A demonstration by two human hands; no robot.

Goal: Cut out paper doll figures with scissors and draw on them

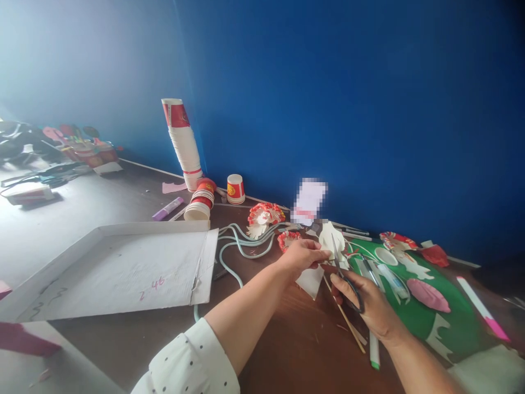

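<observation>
Thumb and fingers of my left hand pinch the lower left edge of a white paper cutout. In my right hand is a pair of scissors with dark handles, its blades pointing up across the cutout's right part. Whether the blades are touching the paper I cannot tell. Just left of the cutout lies a red and white cut paper cup piece. Below my hands are a white paper scrap and a thin wooden stick.
A shallow white cardboard tray lies on the left. Behind it stands a tall stack of paper cups by the blue wall. Pale cords cross the table. A green sheet with a pink oval piece lies right, near a pink-capped marker.
</observation>
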